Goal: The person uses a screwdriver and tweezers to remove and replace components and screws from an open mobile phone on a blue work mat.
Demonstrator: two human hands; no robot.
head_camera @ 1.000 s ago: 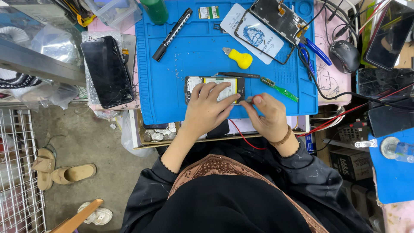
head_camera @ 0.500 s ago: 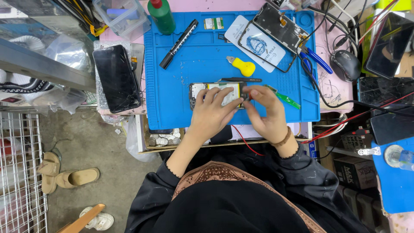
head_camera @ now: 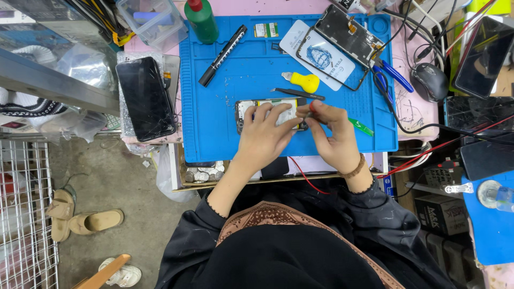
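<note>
An opened phone [head_camera: 247,111] with its insides showing lies on the blue work mat [head_camera: 214,128]. My left hand [head_camera: 265,136] rests on it, fingers spread over its middle and holding it down. My right hand [head_camera: 332,134] pinches a small red-handled tool [head_camera: 311,108] at the phone's right end; its tip is hidden by my fingers. A green pry tool [head_camera: 362,127] lies just right of my right hand. Black tweezers [head_camera: 297,94] and a yellow suction tool [head_camera: 303,81] lie just beyond the phone.
A black marker [head_camera: 222,49], a green bottle [head_camera: 201,20] and a phone frame [head_camera: 349,42] on a white card sit at the mat's far side. A black phone screen [head_camera: 145,99] lies left of the mat. Blue-handled cutters [head_camera: 395,75], a mouse [head_camera: 430,81] and cables crowd the right. Coins [head_camera: 201,174] lie at the near edge.
The view has shifted, so the mat sits lower and more to the right in the picture. My right hand has moved up to the phone's right end. My left hand stays on the phone.
</note>
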